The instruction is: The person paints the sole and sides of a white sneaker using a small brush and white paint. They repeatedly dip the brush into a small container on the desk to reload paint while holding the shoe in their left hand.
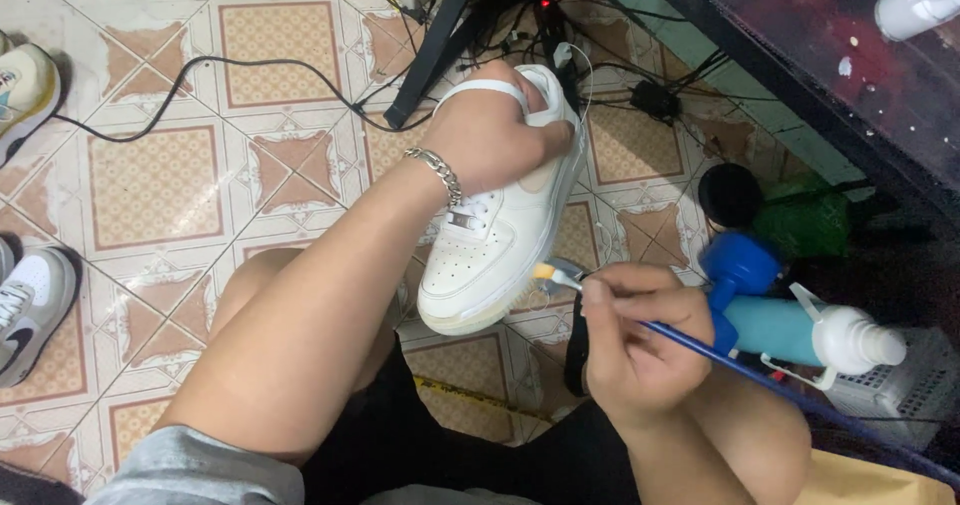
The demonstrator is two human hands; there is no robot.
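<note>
Two hands at work, head view only. Left hand (490, 135) is closed around the heel end of a white sneaker (500, 235), fingers tucked inside the collar, holding it up off the floor, toe pointing down toward the person's lap. A silver chain bracelet (435, 173) sits on that wrist. Right hand (630, 340) is closed in a pinch on a thin blue-handled paintbrush (700, 350); the pale bristle tip touches or sits just beside the sole edge near the toe of the sneaker, can't tell which. Brush handle runs back to lower right past the wrist.

Sneaker is mid-frame, above the bare knees and black shorts (420, 435), over the patterned tile floor (150, 185).

Right of the right hand: a teal bottle with blue cap and white nozzle end (790, 330) lying on its side, near a white plastic basket (900, 385). A green bag (805, 220) and a round black lid-like object (730, 195) lie behind it. Dark counter (820, 55) edge runs across top right. Black cables (250, 65) tangle along the floor at top. Other sneakers (30, 305) at the left edge.
</note>
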